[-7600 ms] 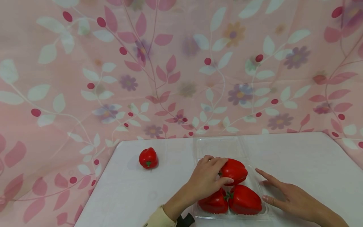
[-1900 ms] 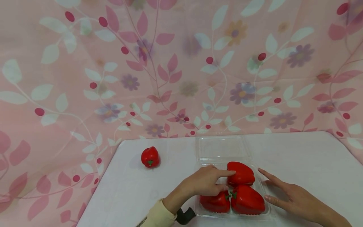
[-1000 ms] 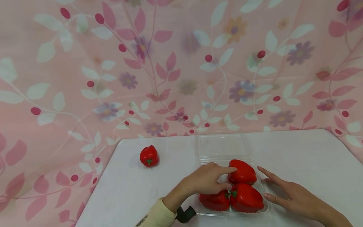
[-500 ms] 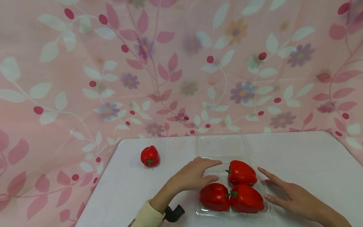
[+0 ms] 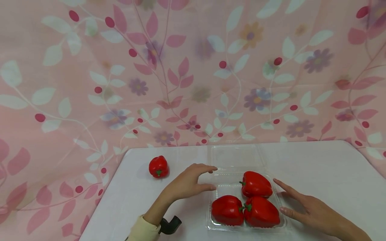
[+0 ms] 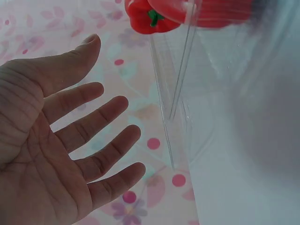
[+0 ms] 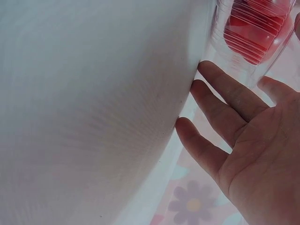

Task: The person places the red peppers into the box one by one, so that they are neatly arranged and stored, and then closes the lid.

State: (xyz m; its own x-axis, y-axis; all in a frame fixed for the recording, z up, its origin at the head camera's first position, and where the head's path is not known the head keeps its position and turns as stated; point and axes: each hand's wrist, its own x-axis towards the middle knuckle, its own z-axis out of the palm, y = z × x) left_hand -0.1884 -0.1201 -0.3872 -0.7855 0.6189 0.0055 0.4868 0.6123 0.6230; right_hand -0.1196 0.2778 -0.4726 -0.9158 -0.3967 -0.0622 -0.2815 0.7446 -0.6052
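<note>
Three red bell peppers sit in a clear plastic clamshell box in the head view: one at front left, one at front right, one at back right. The box's back left part holds no pepper. My left hand hovers left of the box with fingers spread and nothing held; the left wrist view shows its bare palm. My right hand lies beside the box's right side, fingers extended, index fingertip and thumb right at its wall. In the right wrist view its fingertips meet the white tabletop.
A fourth red bell pepper with a green stem stands alone at the table's back left. The box's open lid lies flat behind it. A pink floral curtain hangs along the back edge of the white table.
My left hand has let go of the back pepper, which was shifted right earlier, and has drawn back left out of the box. The right hand has stayed put.
</note>
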